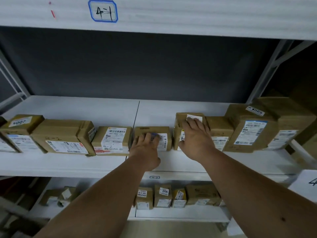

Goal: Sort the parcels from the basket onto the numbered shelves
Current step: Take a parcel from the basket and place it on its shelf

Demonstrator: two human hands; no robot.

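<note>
Now my left hand [145, 148] lies flat on the small box [153, 137], fingers straight; my right hand [195, 140] lies flat on the taller box [180, 124] beside it.

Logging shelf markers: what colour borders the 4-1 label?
Blue, around the 4-1 label, in the head view.
</note>
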